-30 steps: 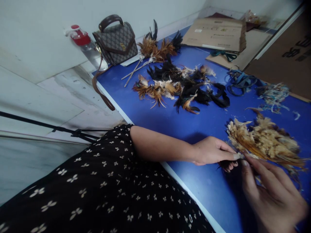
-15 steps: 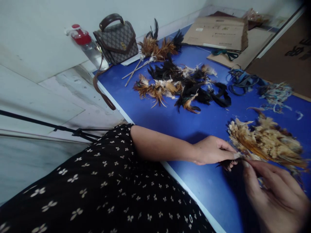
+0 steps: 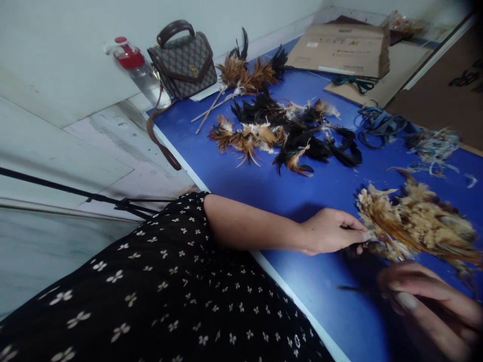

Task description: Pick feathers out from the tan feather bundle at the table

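Note:
My left hand (image 3: 334,232) is pinched closed just over the blue table (image 3: 279,191), with a small pale bit at its fingertips. What it grips is too small to make out. Right beside those fingertips lies a heap of tan and brown feathers (image 3: 422,216). Lower right, my right hand (image 3: 433,311) is blurred, with thumb and fingers pressed together. A thin dark feather (image 3: 349,288) sticks out leftward from it, its inner end lost in shadow.
Black and brown feather bunches (image 3: 287,130) lie mid-table. Behind them are feather-tipped sticks (image 3: 213,110), a handbag (image 3: 184,63) and a water bottle (image 3: 141,75). Flattened cardboard (image 3: 339,50), dark blue strips (image 3: 379,125) and tangled threads (image 3: 433,146) lie at the far right.
My right hand has moved down and away from my left fingertips, and the dark feather has shifted down with it. The left hand has stayed almost in place.

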Tool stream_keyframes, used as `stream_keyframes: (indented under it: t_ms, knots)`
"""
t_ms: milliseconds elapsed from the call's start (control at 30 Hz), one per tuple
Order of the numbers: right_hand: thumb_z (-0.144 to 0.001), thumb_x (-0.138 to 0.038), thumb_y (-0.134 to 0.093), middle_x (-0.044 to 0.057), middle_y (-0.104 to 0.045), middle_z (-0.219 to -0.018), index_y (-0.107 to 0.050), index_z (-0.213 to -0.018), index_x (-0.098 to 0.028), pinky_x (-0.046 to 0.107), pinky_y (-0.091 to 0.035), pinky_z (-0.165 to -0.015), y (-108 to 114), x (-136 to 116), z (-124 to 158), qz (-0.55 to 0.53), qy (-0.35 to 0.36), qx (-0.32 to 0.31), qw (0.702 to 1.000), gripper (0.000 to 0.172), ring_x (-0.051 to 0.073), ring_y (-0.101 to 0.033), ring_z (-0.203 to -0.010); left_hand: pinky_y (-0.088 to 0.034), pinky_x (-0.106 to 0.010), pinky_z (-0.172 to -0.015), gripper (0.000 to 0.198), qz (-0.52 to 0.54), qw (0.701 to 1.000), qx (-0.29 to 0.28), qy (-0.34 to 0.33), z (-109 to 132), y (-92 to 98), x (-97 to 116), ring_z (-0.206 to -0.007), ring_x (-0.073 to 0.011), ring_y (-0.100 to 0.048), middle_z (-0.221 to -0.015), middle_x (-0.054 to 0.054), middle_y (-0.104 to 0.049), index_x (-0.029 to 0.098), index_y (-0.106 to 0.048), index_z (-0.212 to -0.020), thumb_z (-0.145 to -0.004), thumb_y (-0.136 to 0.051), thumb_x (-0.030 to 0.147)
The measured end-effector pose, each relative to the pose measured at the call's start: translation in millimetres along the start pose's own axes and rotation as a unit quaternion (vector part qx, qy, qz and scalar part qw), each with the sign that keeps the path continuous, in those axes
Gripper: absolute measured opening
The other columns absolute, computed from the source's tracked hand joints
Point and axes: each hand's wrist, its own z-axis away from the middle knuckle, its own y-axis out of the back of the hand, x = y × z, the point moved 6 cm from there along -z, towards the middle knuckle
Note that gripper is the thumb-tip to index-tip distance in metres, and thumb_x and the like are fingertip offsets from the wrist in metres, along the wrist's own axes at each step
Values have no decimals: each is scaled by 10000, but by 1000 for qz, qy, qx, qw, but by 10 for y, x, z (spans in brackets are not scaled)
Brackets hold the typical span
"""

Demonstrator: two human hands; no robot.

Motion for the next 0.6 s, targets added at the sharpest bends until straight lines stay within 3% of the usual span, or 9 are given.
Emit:
stream_keyframes:
  t_ms: [100,133,167,233,300,467,600]
  knots:
    - [-897,-264,-832,60,-775,-924,-829,-948,-323,444,-652,-640,-56,69,9,-43,15,-104,994,77,310,-778,-836,-509,-283,-859,176,-7,999,29,-20,10,42,61,-729,-93,-614,-746,31,-694,145,-747,-899,-902,-858,281]
    - [-877,-287,-855,55,-782,-926,-836,-936,-326,443,-661,-654,-65,96,13,-34,17,-101,994,74,310,-782,-834,-514,-284,-870,173,-13,999,33,-26,10,49,69,-740,-94,-615,-759,27,-697,143,-752,-905,-905,-853,284]
    - [-864,-320,-874,53,-793,-946,-844,-941,-327,438,-667,-677,-50,132,10,-6,9,-63,998,83,308,-785,-839,-522,-286,-891,166,-19,999,32,-30,9,48,68,-759,-95,-621,-781,20,-706,142,-760,-917,-911,-845,284]
    - [-848,-395,-906,49,-814,-1017,-858,-994,-321,448,-671,-820,11,201,16,69,-32,73,994,171,296,-788,-887,-539,-294,-953,150,-32,999,25,-31,10,37,43,-803,-97,-635,-843,5,-732,140,-780,-956,-916,-838,273]
    - [-851,-437,-916,38,-822,-1050,-865,-1049,-317,440,-636,-945,-8,209,22,119,-48,150,980,238,268,-782,-910,-557,-309,-998,169,-44,999,12,-21,19,17,-4,-842,-103,-654,-901,-10,-755,143,-794,-1006,-920,-840,281]
    - [-910,-453,-874,24,-809,-1003,-852,-1049,-293,362,-589,-917,-145,121,-54,165,-9,150,975,214,200,-745,-850,-610,-355,-994,226,-16,999,-18,24,57,-39,-78,-827,-116,-697,-882,-25,-762,131,-786,-1090,-954,-816,308]
    - [-929,-457,-856,18,-800,-963,-836,-1028,-283,373,-585,-917,-149,117,-56,187,1,156,970,202,198,-732,-803,-614,-408,-1015,351,12,999,-29,39,73,-68,-46,-793,-128,-695,-832,-24,-751,119,-776,-1041,-885,-897,408]
